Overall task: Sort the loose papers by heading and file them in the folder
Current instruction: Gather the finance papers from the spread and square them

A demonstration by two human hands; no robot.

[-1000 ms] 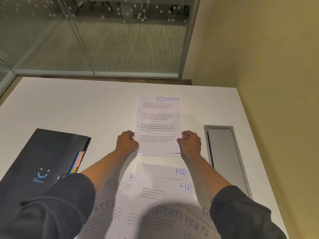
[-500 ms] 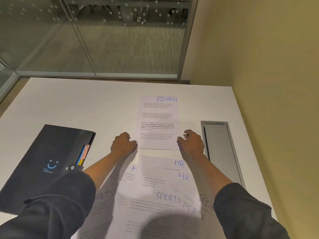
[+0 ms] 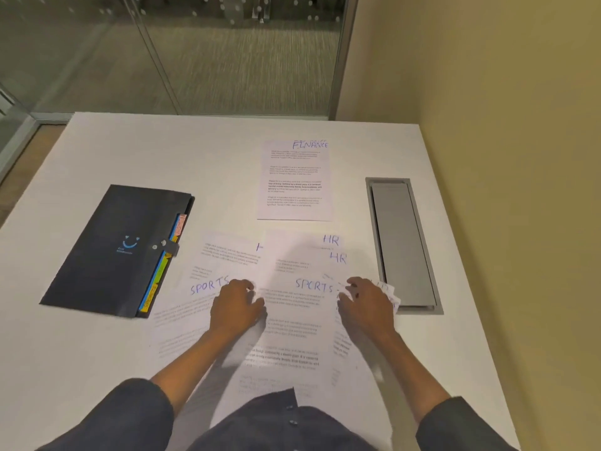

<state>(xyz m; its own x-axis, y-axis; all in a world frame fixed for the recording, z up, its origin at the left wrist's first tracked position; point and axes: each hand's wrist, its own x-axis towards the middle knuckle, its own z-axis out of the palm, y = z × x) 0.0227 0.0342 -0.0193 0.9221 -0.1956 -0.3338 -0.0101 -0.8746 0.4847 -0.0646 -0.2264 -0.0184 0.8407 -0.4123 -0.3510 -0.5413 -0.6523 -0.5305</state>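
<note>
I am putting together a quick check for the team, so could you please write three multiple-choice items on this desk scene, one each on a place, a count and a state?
1. Where does the FINANCE sheet lie?
A. alone on the table, beyond the other papers
B. on the folder
C. under the left hand

2. How many HR headings can be read in full?
A. none
B. two
C. five

3. What state is the black folder in?
A. closed, lying flat
B. open wide
C. standing upright

Answers:
1 A, it lies apart, beyond the HR sheets.
2 B, two HR headings show one above the other.
3 A, its strap is fastened and coloured tabs show along its edge.
</note>
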